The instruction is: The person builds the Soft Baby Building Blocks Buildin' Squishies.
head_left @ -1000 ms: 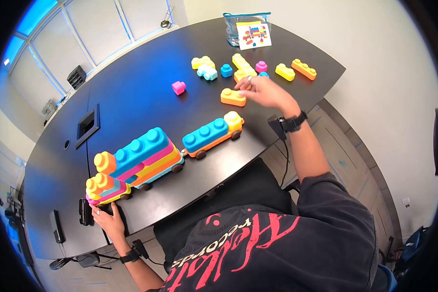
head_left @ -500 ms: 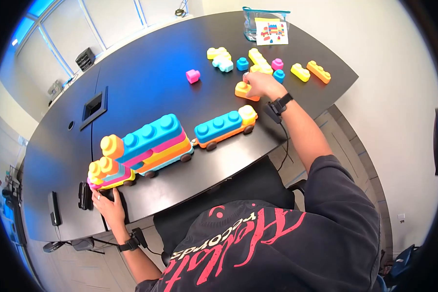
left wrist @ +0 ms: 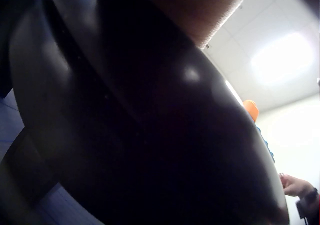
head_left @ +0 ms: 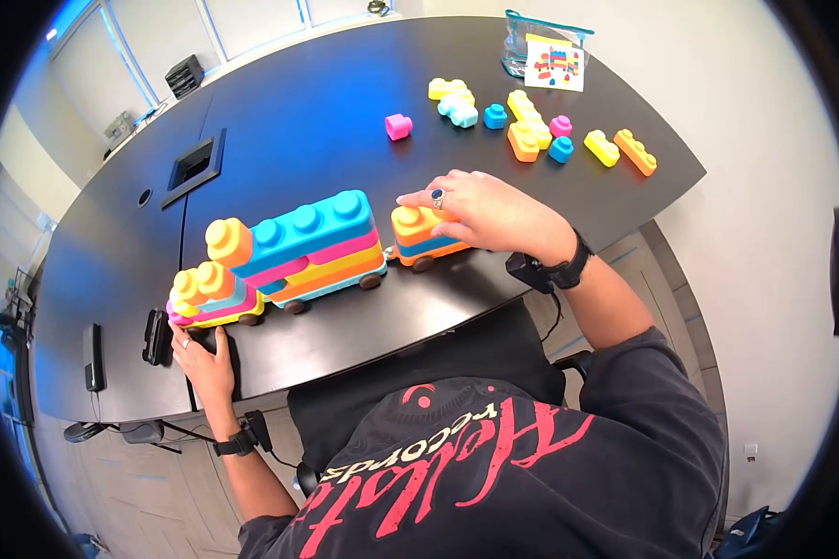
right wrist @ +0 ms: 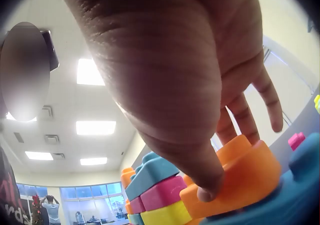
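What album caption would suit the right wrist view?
The right hand holds an orange block over a blue block, with stacked colourful blocks beyond.

The right hand [head_left: 494, 210] hides part of the orange block [head_left: 418, 229]; I can't read the card's [head_left: 555, 65] tiny details.

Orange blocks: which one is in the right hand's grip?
The orange block just right of the tall stack in the head view, atop a blue block: the right hand pinches only that one.
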{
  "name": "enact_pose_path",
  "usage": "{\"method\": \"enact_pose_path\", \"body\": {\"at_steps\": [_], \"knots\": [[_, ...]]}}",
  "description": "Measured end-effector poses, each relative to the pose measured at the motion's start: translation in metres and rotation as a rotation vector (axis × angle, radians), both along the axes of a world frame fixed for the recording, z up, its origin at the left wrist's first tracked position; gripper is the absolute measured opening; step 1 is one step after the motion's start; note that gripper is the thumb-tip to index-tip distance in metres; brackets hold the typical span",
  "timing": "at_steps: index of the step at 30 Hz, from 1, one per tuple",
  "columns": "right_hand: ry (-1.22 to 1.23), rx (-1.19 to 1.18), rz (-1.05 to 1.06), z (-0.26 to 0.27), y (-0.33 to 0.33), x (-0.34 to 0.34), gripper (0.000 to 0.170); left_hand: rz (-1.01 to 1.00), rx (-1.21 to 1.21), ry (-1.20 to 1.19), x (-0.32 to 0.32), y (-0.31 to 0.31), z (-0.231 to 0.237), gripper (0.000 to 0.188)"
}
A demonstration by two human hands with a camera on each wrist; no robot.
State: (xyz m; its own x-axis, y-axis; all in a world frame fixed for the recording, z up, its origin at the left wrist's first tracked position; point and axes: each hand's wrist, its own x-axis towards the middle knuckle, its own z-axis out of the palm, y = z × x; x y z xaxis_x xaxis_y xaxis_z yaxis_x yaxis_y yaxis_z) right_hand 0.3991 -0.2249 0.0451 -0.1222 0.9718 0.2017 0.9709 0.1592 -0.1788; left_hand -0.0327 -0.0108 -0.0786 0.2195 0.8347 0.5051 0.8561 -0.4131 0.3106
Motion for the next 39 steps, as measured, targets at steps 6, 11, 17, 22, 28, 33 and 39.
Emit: {"method": "enact_pose_path", "body": {"at_steps": [6,11,17,22,28,33,39], "knots": [[0.079,0.034,-0.077,-0.016,-0.001,-0.004,0.049,-0.002,-0.003,0.010,0.002,-0.001,0.002,0.085],[0.095,0.045,-0.080,-0.018,-0.006,-0.005,0.053,0.007,-0.025,0.030,0.000,0.000,0.000,0.085],[0.482,0.214,-0.577,0.022,-0.011,0.074,0.046,0.012,-0.010,0.009,-0.001,0.001,-0.003,0.084],[-0.039,-0.118,-1.033,-0.048,0.003,0.175,0.062,0.006,-0.002,0.020,-0.001,0.001,-0.003,0.084],[0.015,-0.045,-1.019,-0.065,0.003,0.179,0.055,0.008,-0.030,-0.008,0.000,-0.001,-0.001,0.083],[0.744,0.154,-0.457,-0.021,-0.054,0.107,0.053,-0.009,0.033,0.053,-0.007,0.006,-0.009,0.080],[0.403,0.124,-0.194,-0.021,-0.080,0.063,0.060,0.009,0.016,0.050,-0.005,0.005,-0.007,0.083]]}}
